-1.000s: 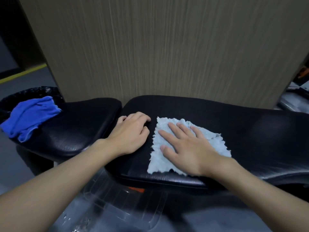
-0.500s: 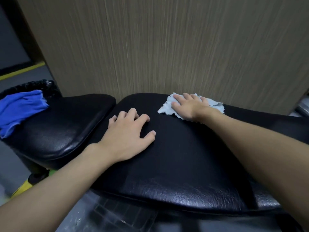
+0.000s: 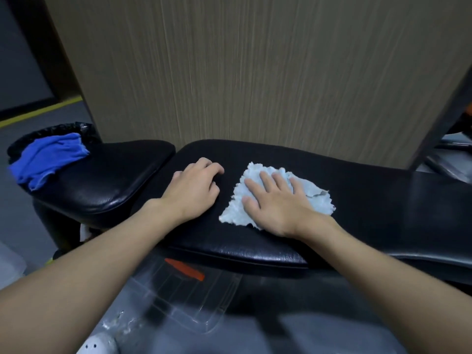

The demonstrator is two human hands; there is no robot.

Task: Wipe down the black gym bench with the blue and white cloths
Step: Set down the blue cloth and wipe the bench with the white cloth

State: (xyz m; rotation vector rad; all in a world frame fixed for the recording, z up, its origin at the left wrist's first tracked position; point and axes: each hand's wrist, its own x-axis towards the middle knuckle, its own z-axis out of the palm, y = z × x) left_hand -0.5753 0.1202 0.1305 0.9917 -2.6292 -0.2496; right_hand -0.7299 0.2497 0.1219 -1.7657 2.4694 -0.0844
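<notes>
The black gym bench (image 3: 370,200) runs left to right in front of me, with a separate seat pad (image 3: 107,180) at its left end. A white cloth (image 3: 316,198) lies spread on the long pad. My right hand (image 3: 275,203) presses flat on that cloth with straight fingers. My left hand (image 3: 196,190) rests on the bare pad just left of the cloth, fingers bent down onto the surface, holding nothing. A blue cloth (image 3: 48,157) lies crumpled at the far left end of the seat pad.
A tan wood-grain panel (image 3: 255,72) stands directly behind the bench. A bin with a black liner (image 3: 51,129) sits behind the blue cloth. A clear plastic tray (image 3: 184,295) with an orange piece lies on the grey floor under the bench's near edge.
My right hand has pulled the white cloth back from the bench's far edge toward me, close beside my left hand. My left hand has stayed on the pad.
</notes>
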